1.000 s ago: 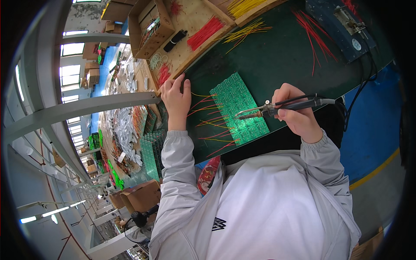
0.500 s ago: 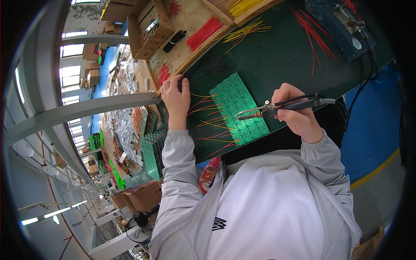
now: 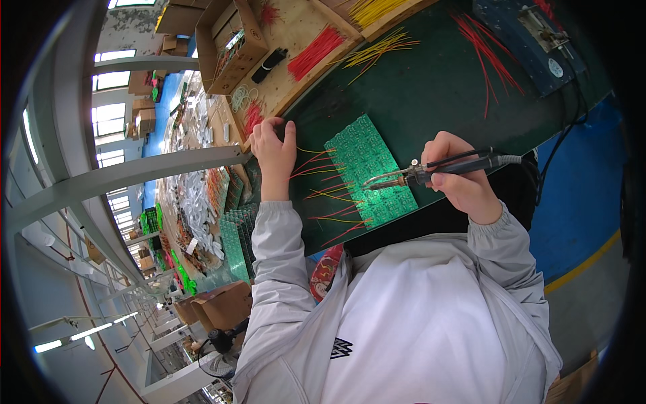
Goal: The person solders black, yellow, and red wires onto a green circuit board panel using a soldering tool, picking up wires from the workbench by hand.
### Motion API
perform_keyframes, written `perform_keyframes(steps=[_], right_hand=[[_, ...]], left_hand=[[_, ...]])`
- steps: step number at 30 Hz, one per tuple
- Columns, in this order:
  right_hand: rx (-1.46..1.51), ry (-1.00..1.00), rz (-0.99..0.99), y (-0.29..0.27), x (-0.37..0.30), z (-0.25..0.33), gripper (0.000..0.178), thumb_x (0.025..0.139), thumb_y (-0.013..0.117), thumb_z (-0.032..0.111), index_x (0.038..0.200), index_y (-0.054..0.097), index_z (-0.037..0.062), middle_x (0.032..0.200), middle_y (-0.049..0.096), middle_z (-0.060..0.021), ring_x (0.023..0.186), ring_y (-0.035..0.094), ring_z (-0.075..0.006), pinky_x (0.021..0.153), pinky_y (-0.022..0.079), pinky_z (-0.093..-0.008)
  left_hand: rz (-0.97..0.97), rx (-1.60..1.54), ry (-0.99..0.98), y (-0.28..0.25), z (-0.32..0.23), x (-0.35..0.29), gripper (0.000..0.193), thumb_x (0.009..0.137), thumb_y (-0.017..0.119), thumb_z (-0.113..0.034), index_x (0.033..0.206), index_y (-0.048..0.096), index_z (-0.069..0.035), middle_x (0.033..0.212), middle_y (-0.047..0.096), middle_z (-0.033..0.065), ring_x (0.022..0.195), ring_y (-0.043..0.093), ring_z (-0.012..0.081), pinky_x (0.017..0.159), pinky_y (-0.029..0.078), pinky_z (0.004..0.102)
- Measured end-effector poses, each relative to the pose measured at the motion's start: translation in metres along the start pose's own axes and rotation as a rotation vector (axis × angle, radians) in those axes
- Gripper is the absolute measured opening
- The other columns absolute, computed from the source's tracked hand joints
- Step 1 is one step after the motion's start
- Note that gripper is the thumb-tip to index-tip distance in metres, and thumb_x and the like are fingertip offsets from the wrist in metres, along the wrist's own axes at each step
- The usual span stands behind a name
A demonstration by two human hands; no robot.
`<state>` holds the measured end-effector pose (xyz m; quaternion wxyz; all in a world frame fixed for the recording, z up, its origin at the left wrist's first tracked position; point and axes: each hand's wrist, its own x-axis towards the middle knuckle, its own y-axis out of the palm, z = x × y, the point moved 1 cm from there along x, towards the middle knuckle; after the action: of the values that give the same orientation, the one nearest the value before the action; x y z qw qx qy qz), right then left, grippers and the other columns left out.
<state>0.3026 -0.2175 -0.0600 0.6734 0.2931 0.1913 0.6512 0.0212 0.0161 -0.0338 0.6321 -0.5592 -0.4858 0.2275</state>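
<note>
My right hand (image 3: 459, 176) grips a soldering iron (image 3: 441, 168) with a thin curved metal tube alongside its tip. Its tip points left over a green circuit board panel (image 3: 373, 165). Whether the tip touches the panel I cannot tell. Several red and yellow wires (image 3: 326, 192) stick out from the panel's left edge. My left hand (image 3: 274, 158) is beside the wooden tray's edge, close to a small bunch of red wires (image 3: 253, 116). Its thumb stands apart from the bent fingers, and nothing shows in it; the fingertips are partly hidden.
On the dark green bench (image 3: 431, 81) lie yellow wires (image 3: 380, 48) and red wires (image 3: 481, 50). A blue machine (image 3: 525, 44) stands at the far right. The wooden tray (image 3: 303, 84) holds red wires and a cardboard box (image 3: 229, 50). More circuit boards (image 3: 235, 239) stand left of my left arm.
The soldering iron's tip has shifted very slightly down and left over the panel. My left hand's fingers have moved a little at the tray edge.
</note>
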Motion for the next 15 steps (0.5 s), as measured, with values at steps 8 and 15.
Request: perform_keyframes(steps=[8, 15], right_hand=[[0.001, -0.002, 0.012, -0.0016, 0.0002, -0.0004, 0.017, 0.081, 0.067, 0.014, 0.087, 0.055, 0.0031, 0.078, 0.050, 0.0016, 0.070, 0.042, -0.0043, 0.061, 0.032, -0.0216], [0.004, -0.005, 0.020, -0.0010, 0.0008, 0.0001, 0.017, 0.081, 0.067, 0.014, 0.087, 0.055, 0.0029, 0.078, 0.050, 0.0018, 0.070, 0.042, -0.0042, 0.061, 0.032, -0.0215]], left_hand=[[0.018, 0.045, -0.108, -0.0050, 0.0043, -0.0036, 0.032, 0.089, 0.065, -0.037, 0.103, 0.065, -0.009, 0.101, 0.063, 0.0113, 0.103, 0.056, 0.0318, 0.091, 0.042, 0.0436], [0.009, 0.126, -0.170, 0.0026, 0.0084, -0.0051, 0.041, 0.088, 0.064, -0.046, 0.107, 0.067, -0.010, 0.101, 0.064, 0.0115, 0.100, 0.058, 0.0304, 0.091, 0.044, 0.0425]])
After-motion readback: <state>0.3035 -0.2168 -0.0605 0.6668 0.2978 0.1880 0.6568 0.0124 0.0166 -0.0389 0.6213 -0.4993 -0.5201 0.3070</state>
